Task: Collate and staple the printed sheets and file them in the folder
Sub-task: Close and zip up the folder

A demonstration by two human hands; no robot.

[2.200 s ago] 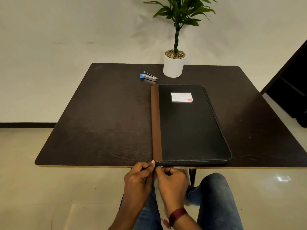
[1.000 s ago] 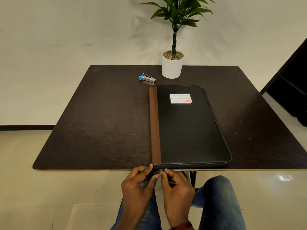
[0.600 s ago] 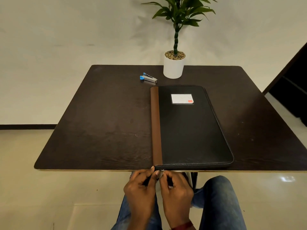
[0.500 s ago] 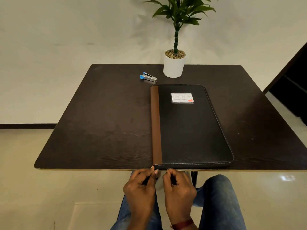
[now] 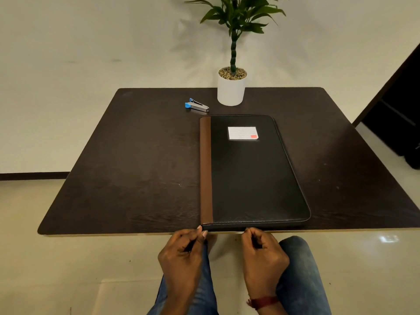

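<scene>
A black zip folder (image 5: 252, 178) with a brown spine strip lies closed on the dark table (image 5: 136, 167), its near edge at the table's front edge. A white label (image 5: 242, 133) is stuck on its cover. My left hand (image 5: 181, 260) pinches the folder's near left corner, below the brown strip. My right hand (image 5: 263, 260) has curled fingers at the folder's near edge, pinching the zip pull, which the fingers hide. A small blue and silver stapler (image 5: 196, 105) lies beyond the folder's far left corner. No printed sheets are in view.
A white pot with a green plant (image 5: 231, 92) stands at the table's far edge, just behind the folder. The table's left half holds only the stapler. A dark doorway or cabinet (image 5: 400, 123) is at the right. My knees in jeans are under the front edge.
My right hand has slid rightward along the folder's near edge, away from the left hand. The left hand stays at the corner. The folder has not moved.
</scene>
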